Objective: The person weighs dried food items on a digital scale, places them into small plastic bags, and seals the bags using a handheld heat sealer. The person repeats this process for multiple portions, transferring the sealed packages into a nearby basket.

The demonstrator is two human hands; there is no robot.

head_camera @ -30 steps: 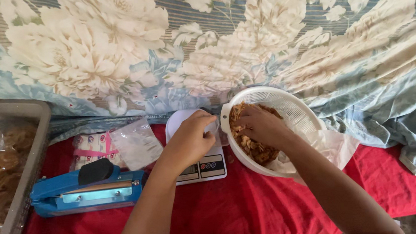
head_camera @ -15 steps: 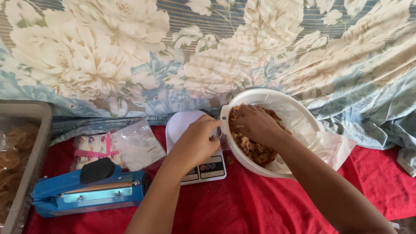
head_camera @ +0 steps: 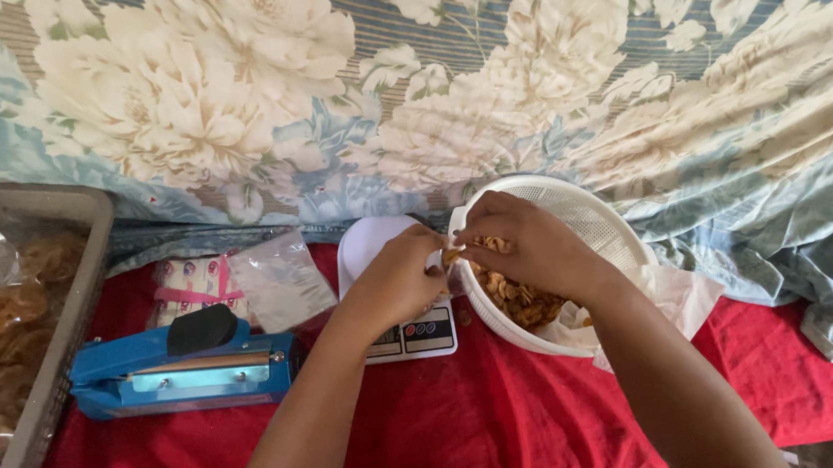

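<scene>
Right hand [head_camera: 528, 244] grip closed on snacks [head_camera: 518, 300] over white basket [head_camera: 595, 208]; left hand [head_camera: 396, 281] grip curled at scale [head_camera: 378, 247], contents unclear.

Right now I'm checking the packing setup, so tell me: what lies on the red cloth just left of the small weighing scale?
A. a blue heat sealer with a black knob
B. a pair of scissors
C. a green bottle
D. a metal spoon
A: the blue heat sealer with its black knob lies on the red cloth, directly left of the scale.
</scene>
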